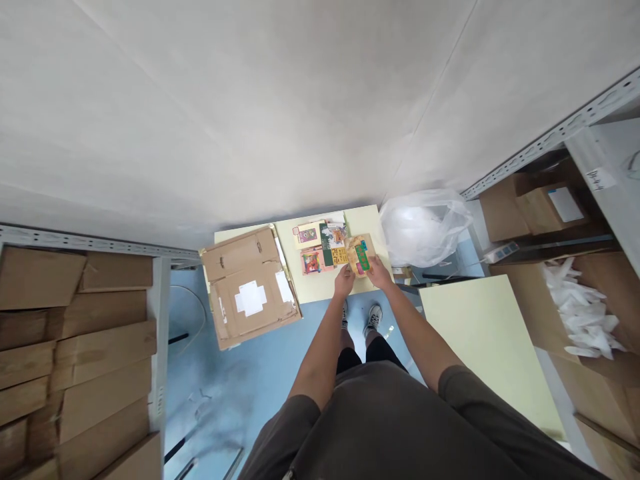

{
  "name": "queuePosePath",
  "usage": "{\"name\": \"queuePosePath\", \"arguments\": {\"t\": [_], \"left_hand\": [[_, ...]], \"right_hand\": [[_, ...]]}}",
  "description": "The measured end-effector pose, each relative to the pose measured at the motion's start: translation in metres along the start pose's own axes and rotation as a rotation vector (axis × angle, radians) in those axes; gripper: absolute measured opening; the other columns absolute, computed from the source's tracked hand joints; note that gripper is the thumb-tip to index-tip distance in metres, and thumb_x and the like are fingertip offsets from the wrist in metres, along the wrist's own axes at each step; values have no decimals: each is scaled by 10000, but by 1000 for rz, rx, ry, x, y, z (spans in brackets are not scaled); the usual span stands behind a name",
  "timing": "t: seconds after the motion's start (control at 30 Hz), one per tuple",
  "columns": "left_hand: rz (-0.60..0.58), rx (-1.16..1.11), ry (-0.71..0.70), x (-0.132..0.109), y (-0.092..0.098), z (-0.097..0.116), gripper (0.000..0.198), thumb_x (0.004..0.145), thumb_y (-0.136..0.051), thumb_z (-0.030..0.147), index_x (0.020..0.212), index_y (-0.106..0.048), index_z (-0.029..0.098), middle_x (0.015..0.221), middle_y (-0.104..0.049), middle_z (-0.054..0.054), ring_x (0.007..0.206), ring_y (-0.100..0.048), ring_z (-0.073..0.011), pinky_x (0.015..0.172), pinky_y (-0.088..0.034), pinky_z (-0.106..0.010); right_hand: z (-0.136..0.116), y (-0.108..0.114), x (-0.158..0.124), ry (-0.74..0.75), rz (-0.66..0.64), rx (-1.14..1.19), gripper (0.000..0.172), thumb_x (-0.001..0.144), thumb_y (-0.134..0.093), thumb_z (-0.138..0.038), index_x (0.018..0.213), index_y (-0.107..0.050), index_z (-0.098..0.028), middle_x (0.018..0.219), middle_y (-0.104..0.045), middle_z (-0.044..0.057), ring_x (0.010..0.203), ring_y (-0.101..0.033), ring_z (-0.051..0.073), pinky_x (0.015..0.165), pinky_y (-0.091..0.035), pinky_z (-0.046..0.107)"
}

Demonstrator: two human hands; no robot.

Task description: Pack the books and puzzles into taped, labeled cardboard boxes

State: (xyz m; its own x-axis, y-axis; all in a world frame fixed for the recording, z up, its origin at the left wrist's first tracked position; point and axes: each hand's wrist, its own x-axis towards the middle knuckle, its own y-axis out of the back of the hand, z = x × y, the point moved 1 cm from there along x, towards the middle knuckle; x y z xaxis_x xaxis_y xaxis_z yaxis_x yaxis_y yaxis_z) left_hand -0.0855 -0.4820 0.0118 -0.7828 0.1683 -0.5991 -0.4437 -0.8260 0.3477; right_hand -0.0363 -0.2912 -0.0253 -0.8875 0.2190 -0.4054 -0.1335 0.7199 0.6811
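A flat tan, book-like item (pixel 357 250) with a green and pink printed patch lies between my hands at the right part of the pale yellow table (pixel 320 283). My left hand (pixel 344 281) is closed on its lower left corner. On the lower right edge, my right hand (pixel 379 273) grips the same item. Just left of it are several colourful printed pieces: a dark green and white one (pixel 333 240), a pale one with a purple picture (pixel 307 234), and a pink one with a bright picture (pixel 313 261). Whether these are books or packets is too small to tell.
Flattened cardboard (pixel 235 270) with a white cross-shaped paper (pixel 251 298) covers the table's left end. A translucent plastic bag (pixel 423 223) bulges at the right end. Shelves of cardboard boxes (pixel 107 347) stand left and right. A second yellow table (pixel 487 340) is at my right.
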Motion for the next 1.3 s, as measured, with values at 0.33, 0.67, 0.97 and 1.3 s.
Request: {"name": "queuePosePath", "arguments": {"t": [0.33,0.67,0.97,1.3], "left_hand": [[18,-350,71,0,2,-7,490,847,-738,277,1320,-632,209,986,-750,-59,851,-725,-183,808,-608,-328],[-103,-579,64,-34,58,-12,631,676,-869,375,1246,-658,206,877,-659,9,793,-661,-142,831,-599,-346],[-303,-589,-151,-55,119,72,707,682,-921,404,1327,-686,238,932,-642,1,839,-647,-138,902,-609,-383],[-668,-382,-394,-80,113,190,902,713,-894,361,1556,-579,294,1073,-684,-43,886,-671,-159,888,-595,-349]], "right_hand": [[-18,-10,-11,81,-9,128,618,903,-606,-258,1520,-636,-231,1650,-548,130,1617,-397,313,1313,-358,537],[-50,13,-31,-150,77,612,742,802,-637,-340,1534,-567,-243,1239,-784,87,1097,-754,266,1041,-594,499],[-118,110,-75,-78,44,1020,731,615,-715,-242,1341,-635,-278,1134,-778,60,963,-763,264,798,-638,393],[-130,216,-162,124,223,1141,738,659,-859,-268,1350,-611,-341,1111,-747,13,954,-743,231,787,-614,340]]}}
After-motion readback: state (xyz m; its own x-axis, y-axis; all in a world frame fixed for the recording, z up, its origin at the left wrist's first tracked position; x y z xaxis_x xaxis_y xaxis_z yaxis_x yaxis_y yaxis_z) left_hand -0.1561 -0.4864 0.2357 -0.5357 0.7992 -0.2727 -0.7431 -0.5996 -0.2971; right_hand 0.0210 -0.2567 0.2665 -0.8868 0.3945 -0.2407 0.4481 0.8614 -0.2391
